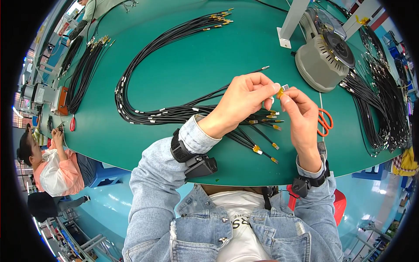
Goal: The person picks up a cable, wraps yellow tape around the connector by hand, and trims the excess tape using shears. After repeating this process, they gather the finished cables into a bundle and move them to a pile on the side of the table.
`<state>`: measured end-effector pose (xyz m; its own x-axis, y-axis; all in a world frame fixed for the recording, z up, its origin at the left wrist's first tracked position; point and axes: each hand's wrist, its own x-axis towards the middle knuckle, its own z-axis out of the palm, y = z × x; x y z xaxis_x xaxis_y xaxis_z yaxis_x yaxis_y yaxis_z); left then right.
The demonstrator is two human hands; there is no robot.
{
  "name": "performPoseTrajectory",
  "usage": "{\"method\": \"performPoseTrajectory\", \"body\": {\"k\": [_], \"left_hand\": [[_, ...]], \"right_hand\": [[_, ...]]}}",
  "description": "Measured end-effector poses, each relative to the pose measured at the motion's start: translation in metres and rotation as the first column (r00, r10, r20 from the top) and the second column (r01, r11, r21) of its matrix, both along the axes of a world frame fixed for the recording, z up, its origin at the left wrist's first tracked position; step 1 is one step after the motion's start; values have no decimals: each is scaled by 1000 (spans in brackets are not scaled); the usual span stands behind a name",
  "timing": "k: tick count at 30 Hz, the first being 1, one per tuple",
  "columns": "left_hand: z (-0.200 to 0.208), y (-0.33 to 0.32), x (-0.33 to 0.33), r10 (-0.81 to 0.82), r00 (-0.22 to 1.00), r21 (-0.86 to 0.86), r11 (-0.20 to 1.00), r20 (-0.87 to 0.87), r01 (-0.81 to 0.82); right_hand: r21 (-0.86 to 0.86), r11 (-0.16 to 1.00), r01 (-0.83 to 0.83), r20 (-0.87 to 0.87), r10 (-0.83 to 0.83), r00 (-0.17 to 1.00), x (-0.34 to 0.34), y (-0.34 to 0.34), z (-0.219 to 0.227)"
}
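Note:
Both my hands are raised over the green table, pinching at one small metal connector (pixel 286 87) with amber tape (pixel 280 92) at its base. My left hand (pixel 246 100) has thumb and forefinger pressed together on the taped cable end. From the other side, the fingertips of my right hand (pixel 300 114) close on the same end. Fingers hide part of the tape and the cable behind it. Below my hands lies a bundle of black cables (pixel 152 114), curving left and back in a wide loop. Several of its near ends carry connectors with amber tape.
Orange-handled scissors (pixel 325 123) lie beside my right hand. A grey round machine (pixel 321 65) stands behind it, near a white metal post (pixel 293 22). More black cables (pixel 377 96) pile at the right; another bundle (pixel 85 76) lies left. A person (pixel 56 168) sits at the left edge.

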<state>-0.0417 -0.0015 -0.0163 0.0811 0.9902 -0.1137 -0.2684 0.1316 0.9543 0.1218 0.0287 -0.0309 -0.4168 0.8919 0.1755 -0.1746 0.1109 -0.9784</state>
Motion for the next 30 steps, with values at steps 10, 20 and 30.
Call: {"method": "performPoseTrajectory", "body": {"k": [10, 20, 30], "left_hand": [[-1, -2, 3, 63, 975, 153, 988, -213, -30], [-15, -2, 17, 467, 789, 603, 782, -400, -157], [-18, -3, 19, 502, 750, 602, 779, -431, -175]], "right_hand": [[-101, 994, -35, -43, 31, 999, 3, 7, -7], [9, 999, 34, -69, -34, 997, 0, 3, -6], [75, 991, 114, 15, -116, 993, -2, 1, -7]]}}
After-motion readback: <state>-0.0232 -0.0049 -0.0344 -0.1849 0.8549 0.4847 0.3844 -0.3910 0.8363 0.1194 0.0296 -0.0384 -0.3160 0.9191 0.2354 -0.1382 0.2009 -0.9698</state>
